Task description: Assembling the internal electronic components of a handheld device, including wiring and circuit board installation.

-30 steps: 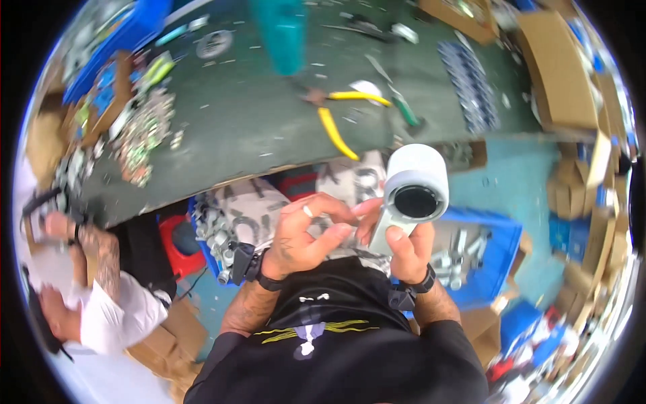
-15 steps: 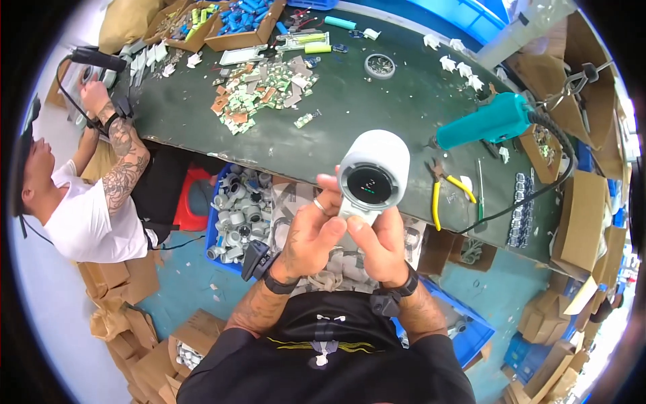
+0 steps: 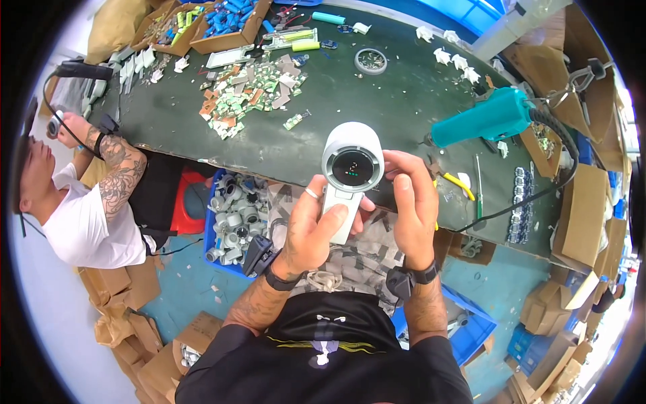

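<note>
A white handheld fan (image 3: 342,205) with a thick round head is held up at the table's front edge. Its dark round display (image 3: 352,167) faces me, with small lit marks on it. My left hand (image 3: 311,232) is closed around the handle, thumb along its front and fingertips showing past the far side. My right hand (image 3: 414,209) is raised beside the fan's head with its fingers apart and nothing in it. Its index fingertip is close to the head's right edge; I cannot tell whether they touch. Behind that hand lie yellow-handled pliers (image 3: 459,183), partly covered.
A teal power tool (image 3: 481,121) with a thick cable lies at right, near a screwdriver (image 3: 479,182). Small boards (image 3: 252,94) are heaped on the dark table (image 3: 377,101). A blue bin (image 3: 210,232) of grey-white parts stands below. Another person (image 3: 94,202) works at left.
My right hand has let go of the fan and moved right, its fingers opening. The fan has shifted slightly left in my left hand, showing more of its handle.
</note>
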The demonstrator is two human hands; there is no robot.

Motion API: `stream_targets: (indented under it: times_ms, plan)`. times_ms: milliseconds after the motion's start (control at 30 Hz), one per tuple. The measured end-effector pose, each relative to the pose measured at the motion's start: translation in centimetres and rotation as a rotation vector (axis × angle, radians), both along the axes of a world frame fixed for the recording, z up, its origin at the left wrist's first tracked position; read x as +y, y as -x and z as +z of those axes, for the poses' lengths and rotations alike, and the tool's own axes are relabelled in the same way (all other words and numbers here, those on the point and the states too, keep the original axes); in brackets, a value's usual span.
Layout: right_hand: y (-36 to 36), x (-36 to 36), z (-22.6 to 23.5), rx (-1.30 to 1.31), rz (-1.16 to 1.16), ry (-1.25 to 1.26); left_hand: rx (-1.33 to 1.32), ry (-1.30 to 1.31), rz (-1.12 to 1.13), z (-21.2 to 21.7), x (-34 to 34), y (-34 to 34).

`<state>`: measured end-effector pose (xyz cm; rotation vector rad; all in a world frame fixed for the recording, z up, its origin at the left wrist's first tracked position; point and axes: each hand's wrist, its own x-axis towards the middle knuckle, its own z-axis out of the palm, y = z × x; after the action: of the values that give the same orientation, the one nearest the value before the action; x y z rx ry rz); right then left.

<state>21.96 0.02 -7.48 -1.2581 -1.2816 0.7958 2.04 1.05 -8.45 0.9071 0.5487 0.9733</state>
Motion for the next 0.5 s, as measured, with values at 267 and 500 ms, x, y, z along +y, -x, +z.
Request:
stream_targets:
  times_ms: [267, 500]
  plan:
    - [0.7, 0.2, -0.9, -0.241, -0.091, 0.002, 0.095, -0.022, 0.097, -0.5, 0.0, 0.4]
    - [0.8, 0.6, -0.8, -0.269, -0.086, 0.0, 0.198, -0.049, 0.122, -1.0, 0.3, 0.3]
